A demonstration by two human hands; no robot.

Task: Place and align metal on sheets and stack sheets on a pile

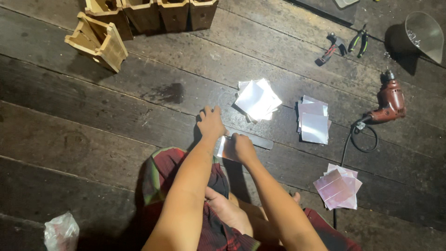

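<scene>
The floor is dark brown wooden planking with a darker stain. The sheet under the right hand is shiny silver, like the stacked metal squares and the second pile; a third pile shows pinkish. The wooden boxes are pale tan. The drill is dark red with a black cord. The pliers have green and black handles. The cloth is red-checked with green stripes. The plastic bag is whitish.

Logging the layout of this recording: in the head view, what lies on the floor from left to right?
Crumpled plastic bag → wooden boxes → left hand → right hand on a metal sheet → bright stack of metal sheets → second stack → pinkish stack → red electric drill → clear funnel-shaped container.
</scene>
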